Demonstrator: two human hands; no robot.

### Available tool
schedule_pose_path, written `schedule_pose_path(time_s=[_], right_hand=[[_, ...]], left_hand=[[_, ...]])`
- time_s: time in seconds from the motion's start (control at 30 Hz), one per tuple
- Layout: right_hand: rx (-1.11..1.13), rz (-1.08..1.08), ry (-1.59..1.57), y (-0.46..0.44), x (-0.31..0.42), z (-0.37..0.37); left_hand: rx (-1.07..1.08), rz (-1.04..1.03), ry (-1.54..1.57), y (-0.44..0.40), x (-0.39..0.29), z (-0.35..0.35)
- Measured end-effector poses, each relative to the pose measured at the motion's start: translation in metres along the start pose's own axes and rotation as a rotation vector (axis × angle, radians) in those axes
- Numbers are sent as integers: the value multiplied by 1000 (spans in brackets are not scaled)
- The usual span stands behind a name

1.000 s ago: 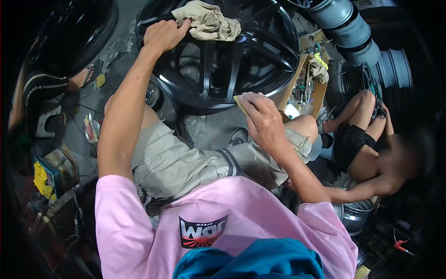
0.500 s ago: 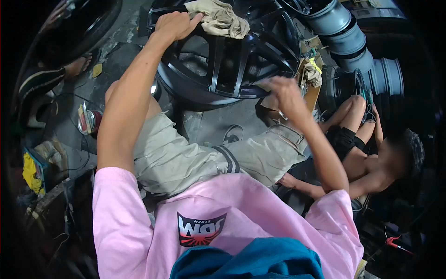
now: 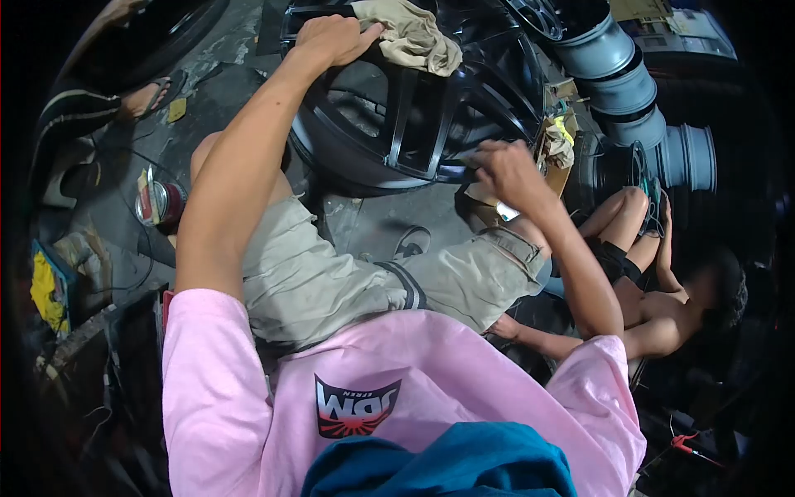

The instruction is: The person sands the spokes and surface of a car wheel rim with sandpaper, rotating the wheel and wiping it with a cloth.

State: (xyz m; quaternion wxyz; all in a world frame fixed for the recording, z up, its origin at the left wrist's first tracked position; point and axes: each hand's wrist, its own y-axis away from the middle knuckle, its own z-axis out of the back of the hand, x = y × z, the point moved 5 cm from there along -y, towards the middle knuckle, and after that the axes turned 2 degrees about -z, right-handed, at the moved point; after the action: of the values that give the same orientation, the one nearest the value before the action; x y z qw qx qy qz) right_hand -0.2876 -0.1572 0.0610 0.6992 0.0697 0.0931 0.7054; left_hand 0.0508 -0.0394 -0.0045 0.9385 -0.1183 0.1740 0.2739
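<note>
Wheel (image 3: 445, 98) — left hand (image 3: 335, 41) lay on its far side by cloth (image 3: 414, 40); right hand (image 3: 512, 172) blurred at its near edge, grips unclear — jolting risked dislodging the cloth.

The right hand (image 3: 515, 176) has shifted rightward along the black wheel (image 3: 403, 116)

Smooth, glossy metal wheel rim (image 3: 440, 124); matt, creased fabric rag (image 3: 410, 37).

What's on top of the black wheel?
On the black wheel lies a crumpled beige cloth, with the left hand beside it. The surface directly beneath the cloth is covered and can't be seen.
</note>
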Motion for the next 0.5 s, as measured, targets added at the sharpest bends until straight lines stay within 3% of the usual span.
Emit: schedule_pose_path(time_s=[0.07, 0.13, 0.27, 0.33, 0.43, 0.5], right_hand=[[36, -63, -306, -7, 42, 24], [-21, -28, -380, 1, 39, 27], [-82, -125, -104, 20, -9, 10], [-93, -144, -61, 12, 1, 8], [-306, -35, -420, -12, 32, -13], [-255, -144, -404, -13, 43, -14]], left_hand=[[-33, -4, 6, -1, 1, -1], [-27, 3, -3, 2, 1, 2], [-20, 27, -28, 1, -2, 3], [-26, 13, -33, 1, -1, 4], [59, 62, -84, -1, -2, 3], [41, 61, -84, 0, -2, 2]])
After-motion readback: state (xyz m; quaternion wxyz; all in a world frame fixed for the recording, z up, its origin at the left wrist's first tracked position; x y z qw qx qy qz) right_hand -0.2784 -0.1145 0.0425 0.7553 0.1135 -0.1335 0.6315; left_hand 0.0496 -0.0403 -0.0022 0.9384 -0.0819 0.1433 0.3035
